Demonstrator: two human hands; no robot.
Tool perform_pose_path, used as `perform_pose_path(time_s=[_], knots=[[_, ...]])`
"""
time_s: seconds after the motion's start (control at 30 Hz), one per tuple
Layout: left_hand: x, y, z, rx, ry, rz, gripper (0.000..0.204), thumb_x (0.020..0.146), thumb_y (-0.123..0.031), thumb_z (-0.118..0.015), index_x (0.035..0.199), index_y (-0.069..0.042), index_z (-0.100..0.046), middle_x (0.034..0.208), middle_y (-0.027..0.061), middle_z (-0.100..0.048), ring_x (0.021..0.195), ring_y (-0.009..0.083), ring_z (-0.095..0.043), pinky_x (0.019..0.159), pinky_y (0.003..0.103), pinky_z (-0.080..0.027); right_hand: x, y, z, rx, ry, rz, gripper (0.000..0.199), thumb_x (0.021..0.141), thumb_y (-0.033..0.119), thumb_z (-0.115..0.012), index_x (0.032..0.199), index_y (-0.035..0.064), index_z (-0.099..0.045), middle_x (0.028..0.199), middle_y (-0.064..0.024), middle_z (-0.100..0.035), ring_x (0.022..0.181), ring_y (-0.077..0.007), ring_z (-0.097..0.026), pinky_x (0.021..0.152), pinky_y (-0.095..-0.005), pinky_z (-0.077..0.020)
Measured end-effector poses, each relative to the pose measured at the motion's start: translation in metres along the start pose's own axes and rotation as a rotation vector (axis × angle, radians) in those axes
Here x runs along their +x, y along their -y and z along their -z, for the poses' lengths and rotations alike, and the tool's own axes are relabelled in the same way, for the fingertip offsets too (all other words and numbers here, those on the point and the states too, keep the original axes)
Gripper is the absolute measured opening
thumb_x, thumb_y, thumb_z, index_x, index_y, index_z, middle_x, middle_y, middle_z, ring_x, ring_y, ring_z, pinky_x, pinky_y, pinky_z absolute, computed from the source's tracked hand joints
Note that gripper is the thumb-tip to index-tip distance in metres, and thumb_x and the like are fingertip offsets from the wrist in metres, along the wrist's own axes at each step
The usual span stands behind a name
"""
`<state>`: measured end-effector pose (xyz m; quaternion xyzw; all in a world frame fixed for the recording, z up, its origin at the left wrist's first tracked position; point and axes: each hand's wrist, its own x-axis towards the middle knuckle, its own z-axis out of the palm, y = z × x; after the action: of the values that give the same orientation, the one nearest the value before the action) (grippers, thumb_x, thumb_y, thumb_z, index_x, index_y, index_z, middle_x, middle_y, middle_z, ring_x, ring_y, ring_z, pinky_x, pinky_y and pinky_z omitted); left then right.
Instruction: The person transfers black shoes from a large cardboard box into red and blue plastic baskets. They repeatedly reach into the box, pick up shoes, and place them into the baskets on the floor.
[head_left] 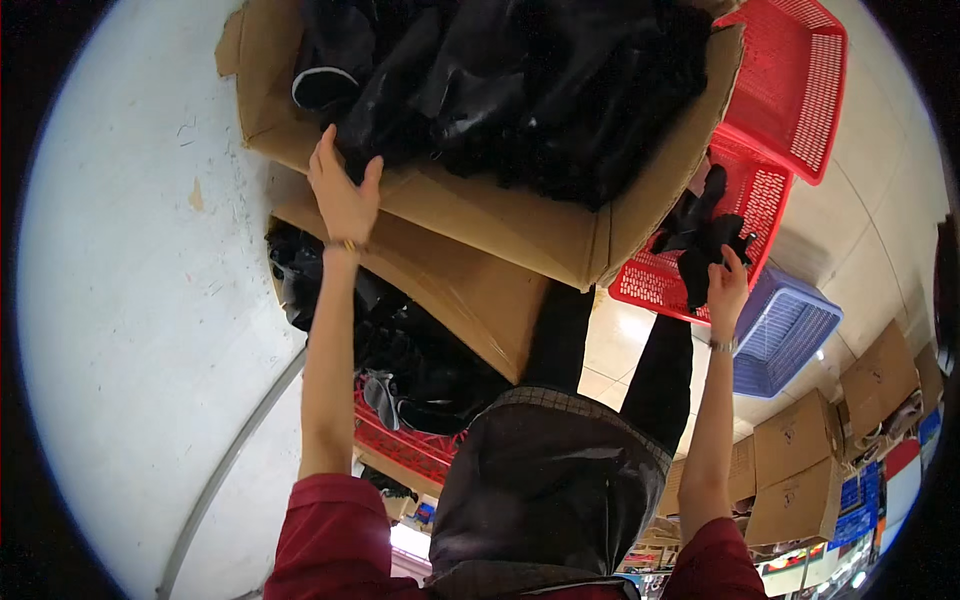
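My left hand [343, 195] is at the near left edge of a large cardboard box [490, 215], thumb and fingers apart, its fingertips by the black material inside. Glossy black leather-like pieces [520, 100] fill that box; one at the left has a pale-edged opening. Off to the right, my right hand [729, 290] is pinched on a black leather-like piece [697, 278] over a red plastic basket [650, 287]. Other dark pieces [693, 222] lie in the basket just beyond it. What exactly these pieces are, I cannot tell.
A second red basket [822, 100] stands behind the first, and a blue basket [790, 335] sits on the tiled floor nearer me. Below the big box is another heap of black pieces [400, 330]. A white wall [140, 280] rises at left; cardboard boxes [795, 480] stand lower right.
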<state>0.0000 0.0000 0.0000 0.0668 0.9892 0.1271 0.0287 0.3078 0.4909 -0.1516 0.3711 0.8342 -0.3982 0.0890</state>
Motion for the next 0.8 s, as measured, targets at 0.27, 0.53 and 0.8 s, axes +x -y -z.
perform_pose_path(time_s=[0.27,0.53,0.8], knots=[[0.036,0.015,-0.011,0.008,-0.015,0.44,0.081,0.068,-0.029,-0.088,0.136,-0.007,-0.05,0.128,0.0202,-0.048,0.105,0.031,-0.057,0.091,0.039,-0.049,-0.062,0.301,0.01,0.614,0.24,0.14,0.014,0.093,0.001,-0.062,0.106,-0.0012,-0.067,0.096,-0.0058,-0.066,0.075,-0.0091,-0.064,0.067,-0.0227,-0.0511],[-0.023,-0.062,0.023,-0.531,0.325,0.172,0.049,0.068,-0.018,-0.086,0.11,-0.006,-0.063,0.083,0.0034,-0.065,0.076,0.0135,-0.062,0.07,0.029,-0.052,-0.052,0.382,-0.127,0.786,0.524,-0.151,0.071,0.081,0.033,-0.081,0.133,-0.0043,-0.052,0.1,-0.0123,-0.067,0.089,-0.0136,-0.064,0.078,-0.0262,-0.0517],[0.066,0.07,-0.005,0.09,-0.291,0.05,0.07,0.073,-0.006,-0.079,0.135,0.0,-0.046,0.124,0.0185,-0.059,0.105,0.0376,-0.063,0.089,0.038,-0.053,-0.003,0.368,-0.165,0.546,0.551,0.012,0.058,0.082,0.03,-0.078,0.122,-0.0071,-0.061,0.071,-0.0073,-0.066,0.06,-0.0084,-0.059,0.052,-0.0257,-0.0441]])
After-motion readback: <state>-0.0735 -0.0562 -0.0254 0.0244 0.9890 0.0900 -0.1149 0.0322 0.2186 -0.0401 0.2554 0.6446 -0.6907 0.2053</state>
